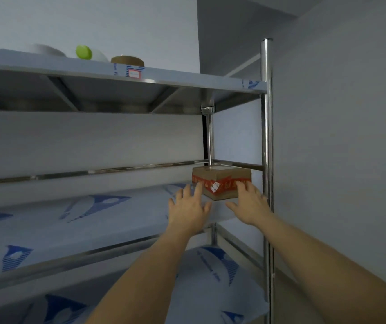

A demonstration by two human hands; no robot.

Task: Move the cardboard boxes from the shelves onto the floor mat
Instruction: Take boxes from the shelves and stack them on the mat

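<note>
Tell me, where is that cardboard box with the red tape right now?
In the head view, the cardboard box sits at the far right end of the middle shelf, beside the steel corner post, with both hands reaching toward it.

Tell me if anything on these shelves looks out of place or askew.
Mildly: the cardboard box sits turned at an angle in the shelf's far right corner, one corner facing out. The left hand and right hand reach for it. No damage shows.

One head camera looks forward and slightly right, close to the shelves, with the rack's right post and side wall near.
</note>
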